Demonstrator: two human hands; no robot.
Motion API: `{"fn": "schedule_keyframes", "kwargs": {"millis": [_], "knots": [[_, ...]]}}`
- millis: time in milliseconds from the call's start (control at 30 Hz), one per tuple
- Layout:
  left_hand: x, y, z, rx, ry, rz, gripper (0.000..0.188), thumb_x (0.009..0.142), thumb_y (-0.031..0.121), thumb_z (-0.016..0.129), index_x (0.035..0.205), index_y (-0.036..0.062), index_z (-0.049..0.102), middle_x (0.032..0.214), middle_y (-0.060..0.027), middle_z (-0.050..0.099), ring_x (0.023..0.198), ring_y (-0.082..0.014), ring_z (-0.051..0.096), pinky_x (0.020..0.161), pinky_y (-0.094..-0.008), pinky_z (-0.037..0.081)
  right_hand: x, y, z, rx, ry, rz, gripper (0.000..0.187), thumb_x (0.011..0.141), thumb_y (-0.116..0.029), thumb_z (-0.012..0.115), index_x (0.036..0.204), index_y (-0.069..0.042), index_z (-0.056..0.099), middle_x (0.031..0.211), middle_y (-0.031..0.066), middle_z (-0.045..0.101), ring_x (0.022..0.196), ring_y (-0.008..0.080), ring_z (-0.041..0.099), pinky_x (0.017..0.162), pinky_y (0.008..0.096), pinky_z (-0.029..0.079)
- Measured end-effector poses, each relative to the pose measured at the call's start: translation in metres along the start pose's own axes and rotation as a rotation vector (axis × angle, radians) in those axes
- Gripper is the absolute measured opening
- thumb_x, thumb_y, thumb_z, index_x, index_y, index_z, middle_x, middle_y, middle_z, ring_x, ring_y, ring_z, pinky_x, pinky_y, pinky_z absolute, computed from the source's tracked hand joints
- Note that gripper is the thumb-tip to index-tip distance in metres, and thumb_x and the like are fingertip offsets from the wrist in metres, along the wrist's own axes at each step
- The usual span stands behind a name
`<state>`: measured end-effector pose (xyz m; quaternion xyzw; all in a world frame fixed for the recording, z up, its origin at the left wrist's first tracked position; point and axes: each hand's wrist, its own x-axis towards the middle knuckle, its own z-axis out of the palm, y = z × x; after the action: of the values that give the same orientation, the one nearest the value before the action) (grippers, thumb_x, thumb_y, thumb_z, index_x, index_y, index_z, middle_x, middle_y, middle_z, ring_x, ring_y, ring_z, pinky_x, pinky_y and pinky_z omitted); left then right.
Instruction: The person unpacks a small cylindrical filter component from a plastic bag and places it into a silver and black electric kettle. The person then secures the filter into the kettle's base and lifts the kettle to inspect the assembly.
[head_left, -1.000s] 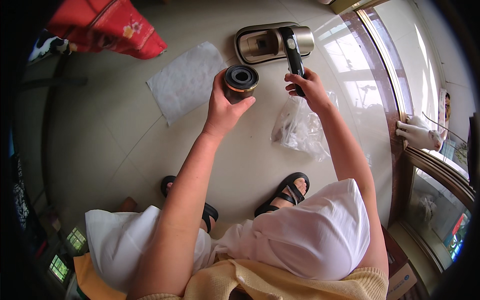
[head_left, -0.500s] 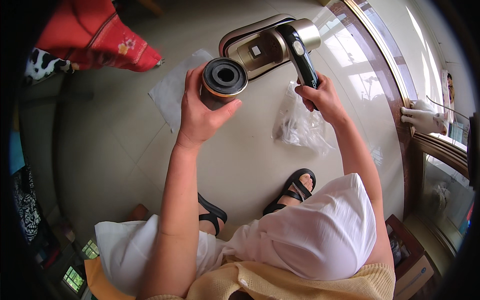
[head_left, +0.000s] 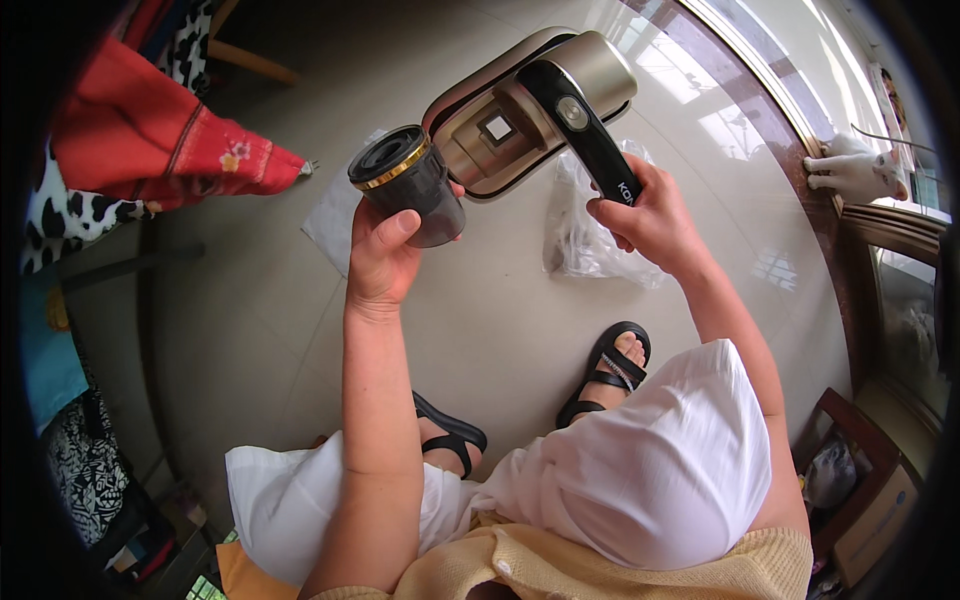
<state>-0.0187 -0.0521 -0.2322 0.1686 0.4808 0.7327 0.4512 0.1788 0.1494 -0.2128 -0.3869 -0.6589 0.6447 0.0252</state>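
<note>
A handheld vacuum cleaner (head_left: 602, 72) with a gold-coloured body and a black handle hangs over the floor, its open cavity facing up toward me. My right hand (head_left: 648, 222) is closed around the lower end of that handle. To the left, a dust cup (head_left: 430, 195) of dark see-through plastic, with a gold ring and a black top, is gripped in my left hand (head_left: 382, 260). My left thumb presses the cup's near side; the other fingers are mostly hidden behind it. The cup tilts to the upper left, close beside the vacuum's body.
A crumpled clear plastic bag (head_left: 590, 235) and a white sheet (head_left: 330, 228) lie on the tiled floor (head_left: 480, 320). Red cloth (head_left: 190, 150) hangs at the upper left. A white cat (head_left: 850, 175) lies by the window at the right. My sandalled feet are below.
My left hand has turned the dust cup from top-facing to tilted, showing its side, and shifted it left and nearer. The vacuum appears slightly larger and lower, still held by my right hand.
</note>
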Motion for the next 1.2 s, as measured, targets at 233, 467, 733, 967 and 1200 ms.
{"fn": "schedule_keyframes", "kwargs": {"millis": [233, 467, 733, 967, 1200], "knots": [[0.008, -0.008, 0.012, 0.535, 0.178, 0.310, 0.059, 0.071, 0.009, 0.081, 0.122, 0.0008, 0.050, 0.115, -0.0109, 0.061, 0.106, -0.0227, 0.059, 0.095, -0.0336, 0.047, -0.003, -0.008, 0.008, -0.055, -0.047, 0.056, 0.021, 0.076, -0.012, 0.067, 0.089, -0.001, 0.055, 0.062, 0.0008, 0.051, 0.051, 0.0093, 0.053, 0.048, 0.0277, 0.043], [0.011, -0.016, 0.022, 1.133, 0.291, 0.437, 0.062, 0.068, 0.008, 0.082, 0.122, 0.0034, 0.053, 0.114, -0.0102, 0.062, 0.106, -0.0247, 0.060, 0.093, -0.0341, 0.047, -0.006, -0.014, 0.016, -0.119, -0.070, 0.071, 0.022, 0.076, -0.015, 0.068, 0.087, 0.000, 0.055, 0.061, 0.0010, 0.051, 0.052, 0.0097, 0.054, 0.047, 0.0278, 0.043], [0.015, -0.025, 0.025, 1.318, 0.258, 0.476, 0.064, 0.066, 0.011, 0.082, 0.123, 0.0071, 0.053, 0.112, -0.0090, 0.059, 0.107, -0.0298, 0.055, 0.092, -0.0404, 0.046, -0.010, -0.023, 0.018, -0.149, -0.068, 0.068, 0.024, 0.076, -0.016, 0.068, 0.085, 0.001, 0.055, 0.060, 0.0027, 0.052, 0.051, 0.0110, 0.055, 0.047, 0.0286, 0.043], [0.017, -0.032, 0.018, 1.312, 0.224, 0.498, 0.067, 0.070, 0.014, 0.081, 0.128, 0.0068, 0.048, 0.119, -0.0120, 0.053, 0.110, -0.0346, 0.048, 0.098, -0.0434, 0.040, -0.010, -0.026, 0.023, -0.158, -0.062, 0.071, 0.023, 0.076, -0.015, 0.067, 0.086, 0.002, 0.055, 0.060, 0.0024, 0.051, 0.051, 0.0104, 0.055, 0.046, 0.0281, 0.043], [0.016, -0.031, 0.023, 1.345, 0.247, 0.462, 0.070, 0.070, 0.015, 0.081, 0.130, 0.0061, 0.047, 0.119, -0.0120, 0.052, 0.110, -0.0337, 0.048, 0.097, -0.0433, 0.041, -0.008, -0.025, 0.024, -0.133, -0.075, 0.085, 0.023, 0.076, -0.015, 0.067, 0.087, 0.001, 0.055, 0.061, 0.0011, 0.050, 0.051, 0.0095, 0.054, 0.046, 0.0273, 0.043]]}}
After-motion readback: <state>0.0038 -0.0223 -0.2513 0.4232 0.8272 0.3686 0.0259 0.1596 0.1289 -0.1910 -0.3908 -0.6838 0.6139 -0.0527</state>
